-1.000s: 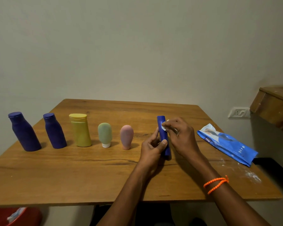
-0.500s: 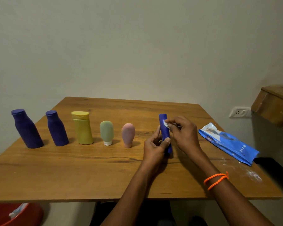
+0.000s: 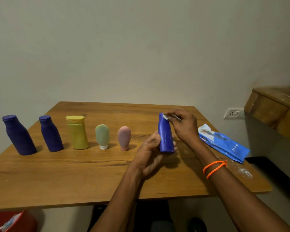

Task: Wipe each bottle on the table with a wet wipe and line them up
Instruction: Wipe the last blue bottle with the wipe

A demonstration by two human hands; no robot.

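plastic is what this blue bottle (image 3: pixel 165 134) looks like, smooth and shiny, so it is likely light and a bit slippery, more so once the wet wipe has made it damp. your left hand (image 3: pixel 149 153) holds it by the low part, fingers curled round the back and thumb on the near side, and it stands almost straight up, tipped a little, just above the table (image 3: pixel 74 173) or barely touching it; you cannot tell which. your right hand (image 3: pixel 182 126) pinches a small white wet wipe (image 3: pixel 165 117) against the top end of the bottle, fingers bent close together.

the bottle is thin and tall, so it will tip over easily if you set it down fast. hold it low and round the wide part, like you do now, and squeeze softly; thin plastic may bend in. keep the wipe hand gentle so it does not push the bottle out of your grip.

five more bottles stand in a row to the left: two purple bottles (image 3: pixel 18 136) (image 3: pixel 51 133), a yellow bottle (image 3: pixel 77 132), a green bottle (image 3: pixel 102 136) and a pink bottle (image 3: pixel 124 137). the two small ones stand on their caps and could fall at a bump. the free spot seems to be just right of the pink one. the blue wipe pack (image 3: pixel 224 144) lies off to the right, near the table edge.
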